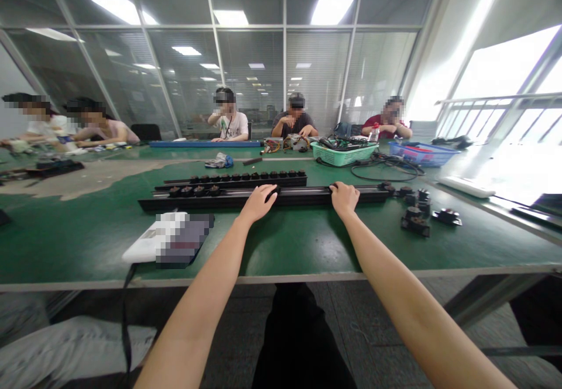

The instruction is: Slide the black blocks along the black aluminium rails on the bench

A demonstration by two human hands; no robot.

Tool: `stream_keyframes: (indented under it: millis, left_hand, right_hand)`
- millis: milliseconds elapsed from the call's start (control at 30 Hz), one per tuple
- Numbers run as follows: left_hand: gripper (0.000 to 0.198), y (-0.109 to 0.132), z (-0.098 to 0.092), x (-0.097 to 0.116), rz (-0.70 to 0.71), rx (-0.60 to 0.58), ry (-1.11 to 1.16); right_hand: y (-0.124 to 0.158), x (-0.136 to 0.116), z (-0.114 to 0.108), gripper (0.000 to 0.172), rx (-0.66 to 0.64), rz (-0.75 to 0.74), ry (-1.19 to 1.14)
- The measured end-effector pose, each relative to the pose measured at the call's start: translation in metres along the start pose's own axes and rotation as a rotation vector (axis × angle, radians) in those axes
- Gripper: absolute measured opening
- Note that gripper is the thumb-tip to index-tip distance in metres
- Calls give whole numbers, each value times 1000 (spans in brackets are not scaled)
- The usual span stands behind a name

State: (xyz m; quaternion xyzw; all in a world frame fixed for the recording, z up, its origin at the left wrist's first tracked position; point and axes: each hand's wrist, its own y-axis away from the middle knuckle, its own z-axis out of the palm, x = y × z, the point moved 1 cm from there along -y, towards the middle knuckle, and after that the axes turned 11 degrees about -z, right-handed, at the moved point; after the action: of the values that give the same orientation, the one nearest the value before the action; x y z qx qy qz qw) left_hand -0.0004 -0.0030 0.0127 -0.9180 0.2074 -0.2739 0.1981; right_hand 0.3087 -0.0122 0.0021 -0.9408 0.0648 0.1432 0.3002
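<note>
A long black rail [302, 195] with a grey channel along its top lies across the table in front of me. Several small black blocks [199, 191] sit in its left part. My left hand [258, 203] is closed over a dark block at the middle of this rail, its fingers bent and partly hiding the block. Farther right, my right hand [345, 198] grips the same rail, thumb and fingers at its near and top sides; whether a block is under the fingertips is hidden. Right behind lies a second black rail [237, 182], lined with several round-topped black blocks.
Loose black blocks [415, 220] lie right of the rail. A white device with a dark pouch [169, 240] is at front left. Behind stand a green basket [345, 154] with cables and a blue basket [424, 154]. Several people sit along the table's far side.
</note>
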Motion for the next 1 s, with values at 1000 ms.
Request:
stream_keyframes:
  millis: [1000]
  left_hand:
    - [47,0,0,-1,0,7,1]
  right_hand:
    - [-1,4,0,38,12,46,-6]
